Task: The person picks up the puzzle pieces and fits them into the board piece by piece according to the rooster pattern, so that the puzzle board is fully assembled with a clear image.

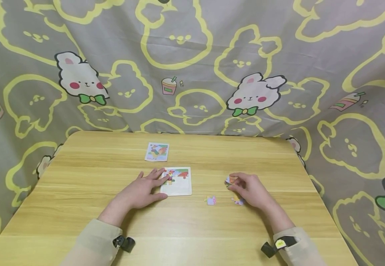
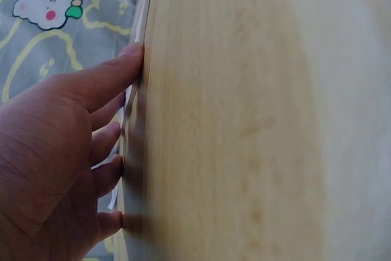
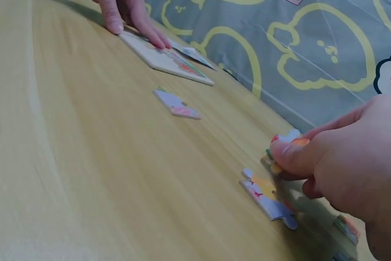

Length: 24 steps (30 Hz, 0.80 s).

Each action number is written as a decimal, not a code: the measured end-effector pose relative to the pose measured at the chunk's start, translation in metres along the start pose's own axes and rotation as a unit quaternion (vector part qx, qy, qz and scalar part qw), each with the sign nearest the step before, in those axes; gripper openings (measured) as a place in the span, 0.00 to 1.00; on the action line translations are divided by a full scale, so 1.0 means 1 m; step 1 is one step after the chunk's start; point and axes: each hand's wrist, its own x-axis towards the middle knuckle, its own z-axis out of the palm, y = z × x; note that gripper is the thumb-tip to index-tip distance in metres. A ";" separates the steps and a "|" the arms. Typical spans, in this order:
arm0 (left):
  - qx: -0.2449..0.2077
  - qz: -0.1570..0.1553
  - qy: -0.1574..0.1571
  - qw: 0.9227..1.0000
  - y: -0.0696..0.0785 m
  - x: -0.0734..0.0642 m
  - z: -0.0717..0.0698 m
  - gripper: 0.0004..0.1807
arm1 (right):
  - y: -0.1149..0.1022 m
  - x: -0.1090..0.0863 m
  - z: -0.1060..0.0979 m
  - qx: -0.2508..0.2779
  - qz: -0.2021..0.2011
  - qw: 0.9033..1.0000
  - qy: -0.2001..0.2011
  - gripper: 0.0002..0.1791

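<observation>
A white puzzle tray [image 1: 181,189] lies mid-table, with joined pieces showing a colourful picture across its upper part and bare white below. My left hand [image 1: 143,190] rests on its left side, fingers spread and mostly straight, thumb at the lower left edge. To the right, my right hand [image 1: 253,189] pinches a jigsaw piece [image 3: 286,137] between thumb and fingers, just above the table. Beneath that hand lies a yellow and lilac jigsaw piece [image 3: 267,197]. Another piece [image 1: 210,200], lilac with pink, lies between the tray and the right hand.
Behind the tray lies a square picture card [image 1: 157,152] with a bird on it. Another puzzle piece [image 3: 347,229] is partly hidden by the right hand. A patterned curtain [image 1: 192,81] hangs along the table's back and sides.
</observation>
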 end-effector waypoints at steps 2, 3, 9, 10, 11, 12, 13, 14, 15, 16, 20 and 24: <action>0.000 0.000 0.001 1.000 0.000 0.000 0.000 0.40 | -0.001 0.000 0.001 0.000 -0.012 1.000 0.010 0.19; -0.001 0.001 0.001 1.000 0.000 0.000 0.000 0.40 | -0.001 -0.001 0.001 0.002 -0.016 1.000 0.014 0.18; -0.001 0.001 0.004 1.000 0.000 0.000 0.001 0.40 | -0.003 -0.002 0.002 0.021 -0.022 0.999 0.026 0.18; -0.001 0.000 0.003 1.000 -0.001 0.000 0.001 0.40 | -0.003 -0.002 0.002 0.026 -0.019 0.999 0.028 0.18; 0.000 0.001 0.004 1.000 -0.001 0.000 0.002 0.40 | -0.003 -0.002 0.003 0.032 -0.015 0.999 0.030 0.18; 0.001 0.001 0.004 1.000 -0.001 0.000 0.002 0.40 | -0.002 -0.001 0.003 0.038 -0.010 0.999 0.033 0.18; 0.001 0.001 0.005 1.000 -0.001 0.000 0.002 0.40 | -0.002 -0.001 0.003 0.046 -0.006 0.998 0.035 0.19; 0.001 0.002 0.006 1.000 -0.002 0.001 0.002 0.40 | -0.002 -0.001 0.004 0.055 -0.001 0.998 0.038 0.19; 0.002 0.002 0.006 1.000 -0.002 0.001 0.003 0.40 | -0.002 -0.001 0.004 0.062 0.002 0.997 0.040 0.19; 0.002 0.003 0.007 1.000 -0.002 0.001 0.003 0.40 | -0.002 0.000 0.004 0.069 0.006 0.997 0.041 0.18; 0.002 0.003 0.007 1.000 -0.002 0.001 0.003 0.40 | -0.003 0.002 0.005 0.088 0.017 0.995 0.045 0.18; 0.003 0.004 0.007 1.000 -0.001 0.001 0.002 0.40 | -0.008 0.003 0.003 0.094 0.020 0.994 0.044 0.20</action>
